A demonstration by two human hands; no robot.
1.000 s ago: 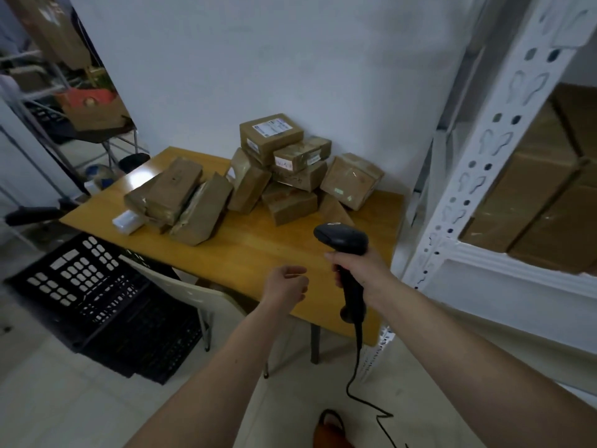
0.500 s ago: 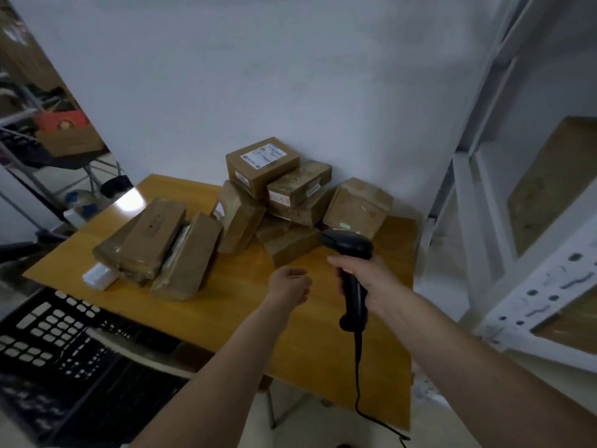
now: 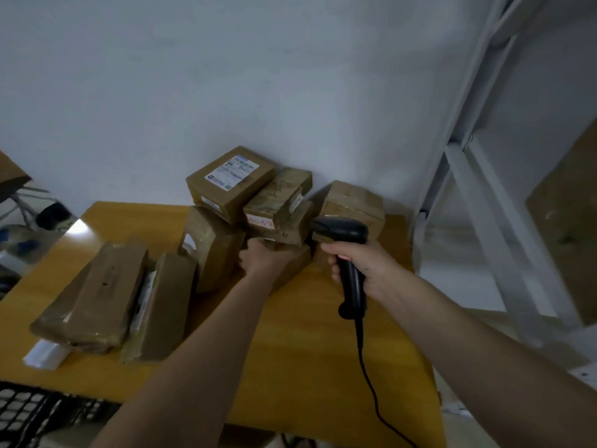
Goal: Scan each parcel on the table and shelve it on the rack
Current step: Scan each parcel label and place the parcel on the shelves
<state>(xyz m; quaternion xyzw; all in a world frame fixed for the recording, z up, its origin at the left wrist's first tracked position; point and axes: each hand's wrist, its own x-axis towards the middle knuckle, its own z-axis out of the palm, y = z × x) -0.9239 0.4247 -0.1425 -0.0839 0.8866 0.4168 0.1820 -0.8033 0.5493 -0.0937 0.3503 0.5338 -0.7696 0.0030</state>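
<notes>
Stage: early, by my read. Pick-up of one parcel is getting under way; no scan beam on any label.
Left hand: reaching into the central heap, fingers curling onto a low parcel under the stack. Fingertips hidden behind the hand, so a full grip isn't confirmed; looks like it's closing on the box edge.
Right hand: wrapping round the grip of the black scanner, head pointing left toward the heap, cable trailing down off the tabletop edge.
Hands: apart, each on its own thing.
Parcels: all lying on the tabletop. Central heap w/ labelled box on top, smaller box beside it, tilted box leaning at left, another box at right behind the scanner. Two long flat parcels sitting at left, near a small white packet.
Rack: white metal frame at right, well apart from the heap. One cardboard box showing on it; can't tell if it belongs to this batch.
Done: nothing provable from here.
Left: approx. the whole pile, i.e. scan + shelve each one.
Risk: pulling a low box is likely to topple the boxes resting above.
</notes>
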